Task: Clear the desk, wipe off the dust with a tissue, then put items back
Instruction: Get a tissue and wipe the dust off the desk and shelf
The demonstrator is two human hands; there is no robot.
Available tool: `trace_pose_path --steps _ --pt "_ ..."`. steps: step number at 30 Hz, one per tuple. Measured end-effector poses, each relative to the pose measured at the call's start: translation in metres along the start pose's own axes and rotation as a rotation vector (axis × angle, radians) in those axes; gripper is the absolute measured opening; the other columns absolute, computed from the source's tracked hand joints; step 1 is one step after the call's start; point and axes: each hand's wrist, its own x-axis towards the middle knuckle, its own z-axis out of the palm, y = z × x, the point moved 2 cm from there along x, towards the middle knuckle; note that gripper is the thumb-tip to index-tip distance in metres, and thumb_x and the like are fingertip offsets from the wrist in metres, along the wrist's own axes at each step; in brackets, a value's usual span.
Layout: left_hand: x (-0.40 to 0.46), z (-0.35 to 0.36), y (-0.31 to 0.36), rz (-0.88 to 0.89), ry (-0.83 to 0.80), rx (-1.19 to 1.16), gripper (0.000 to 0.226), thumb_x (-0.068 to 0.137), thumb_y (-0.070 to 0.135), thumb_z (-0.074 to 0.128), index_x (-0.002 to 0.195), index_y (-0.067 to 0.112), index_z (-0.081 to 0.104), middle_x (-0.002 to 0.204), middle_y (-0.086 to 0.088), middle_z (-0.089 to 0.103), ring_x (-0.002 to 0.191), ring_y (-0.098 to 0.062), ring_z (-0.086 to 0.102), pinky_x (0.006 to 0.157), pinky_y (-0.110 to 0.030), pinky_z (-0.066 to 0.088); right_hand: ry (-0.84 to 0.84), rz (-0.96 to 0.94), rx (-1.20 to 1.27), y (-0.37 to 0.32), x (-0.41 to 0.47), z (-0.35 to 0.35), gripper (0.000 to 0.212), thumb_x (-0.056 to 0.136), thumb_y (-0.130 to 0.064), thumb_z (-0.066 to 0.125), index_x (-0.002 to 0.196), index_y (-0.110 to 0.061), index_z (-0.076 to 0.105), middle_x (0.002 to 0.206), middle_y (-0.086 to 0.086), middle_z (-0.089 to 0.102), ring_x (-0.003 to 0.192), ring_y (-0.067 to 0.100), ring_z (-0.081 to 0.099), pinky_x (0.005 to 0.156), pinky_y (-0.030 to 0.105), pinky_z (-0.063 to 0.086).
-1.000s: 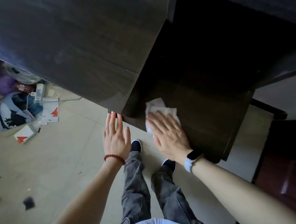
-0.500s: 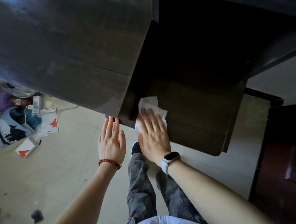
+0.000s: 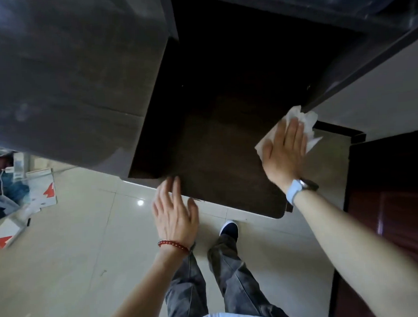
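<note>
Right hand at the right of the frame, flat with fingers straight and together, pressing a white tissue onto the far right edge of the dark lower desk surface. Fingers pointing toward the upper right of the frame; tissue crumpled, long axis running from lower left to upper right, corners sticking out past the fingertips and over the desk's right edge. Pale-strapped watch on that wrist. Left hand at lower centre, fingers straight and loosely spread, holding nothing, fingertips touching the near edge of the same surface. Red bead bracelet on the left wrist. Higher grey desk top filling the upper left. Red-and-white boxes on the tiled floor at far left.
</note>
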Motion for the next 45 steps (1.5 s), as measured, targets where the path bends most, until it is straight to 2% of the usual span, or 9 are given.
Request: trace_pose_path --steps 5,10,16,22,27,32,39,43,45 --pt "0.043 0.003 0.038 0.118 0.007 -0.003 0.057 0.081 0.035 0.034 0.13 0.008 0.041 0.136 -0.019 0.046 0.128 -0.033 0.036 0.105 -0.043 0.03 0.085 0.019 0.023 -0.012 0.02 0.002 0.064 0.089 -0.036 0.011 0.142 0.0 0.012 0.151 0.026 0.011 0.141 0.037 0.006 0.117 0.047 0.005" --pt "0.084 0.0 0.048 0.034 -0.068 0.032 0.064 0.083 0.037 0.029 0.14 0.009 0.028 0.152 -0.015 0.02 0.142 -0.032 0.013 0.113 -0.046 0.016 0.013 -0.278 -0.066 -0.031 -0.003 0.009 0.064 0.088 -0.035 0.015 0.141 0.0 0.016 0.152 0.022 0.014 0.141 0.034 0.009 0.116 0.046 0.01" --pt "0.091 -0.001 0.043 0.05 -0.043 -0.004 0.063 0.084 0.034 0.026 0.14 0.004 0.026 0.151 -0.016 0.024 0.14 -0.032 0.02 0.113 -0.043 0.019 0.091 -0.042 0.038 -0.039 0.057 -0.002 0.063 0.087 -0.033 0.019 0.142 -0.002 0.016 0.153 0.018 0.013 0.142 0.032 0.006 0.116 0.044 -0.001" --pt "0.077 -0.01 0.028 0.12 0.031 -0.061 0.054 0.086 0.024 0.029 0.131 -0.005 0.039 0.139 -0.026 0.041 0.125 -0.041 0.044 0.103 -0.047 0.033 -0.162 -0.96 -0.187 -0.059 -0.018 0.011 0.057 0.089 -0.032 0.023 0.141 -0.009 0.023 0.152 0.011 0.022 0.141 0.025 0.017 0.113 0.039 0.004" --pt "0.079 -0.008 0.028 0.141 0.004 0.003 0.052 0.086 0.023 0.029 0.128 -0.006 0.042 0.136 -0.026 0.045 0.124 -0.04 0.046 0.103 -0.045 0.025 0.006 -0.268 -0.076 -0.032 0.05 -0.015 0.061 0.087 -0.027 0.018 0.142 0.0 0.015 0.151 0.022 0.019 0.14 0.034 0.016 0.115 0.048 0.016" --pt "0.083 -0.006 0.029 0.115 -0.028 0.008 0.053 0.087 0.023 0.028 0.127 -0.008 0.043 0.135 -0.028 0.046 0.122 -0.042 0.047 0.1 -0.05 0.036 -0.151 -0.985 -0.195 -0.058 -0.026 0.009 0.055 0.088 -0.029 0.027 0.14 -0.01 0.026 0.15 0.01 0.029 0.14 0.027 0.019 0.112 0.042 0.008" --pt "0.104 -0.003 0.044 0.166 -0.038 0.02 0.073 0.08 0.048 0.018 0.141 0.008 0.026 0.152 -0.013 0.022 0.141 -0.03 0.019 0.112 -0.037 0.014 0.035 -0.161 0.032 -0.03 0.098 -0.009 0.06 0.094 -0.031 0.024 0.143 -0.002 0.005 0.154 0.018 0.002 0.142 0.03 -0.002 0.117 0.041 -0.003" --pt "0.112 0.001 0.043 0.162 -0.056 0.075 0.074 0.08 0.049 0.015 0.141 0.008 0.026 0.153 -0.012 0.02 0.142 -0.028 0.016 0.113 -0.04 0.017 0.131 0.065 0.103 -0.044 0.127 -0.011 0.069 0.085 -0.034 0.017 0.142 0.002 0.007 0.153 0.023 0.006 0.142 0.033 0.001 0.117 0.043 -0.001" --pt "0.111 0.003 0.043 0.165 -0.063 0.067 0.073 0.081 0.047 0.015 0.141 0.008 0.025 0.153 -0.012 0.02 0.142 -0.028 0.016 0.112 -0.041 0.019 0.153 -0.017 0.092 -0.057 0.139 -0.011 0.067 0.085 -0.033 0.018 0.142 0.001 0.01 0.153 0.021 0.008 0.142 0.032 0.003 0.117 0.043 0.0"
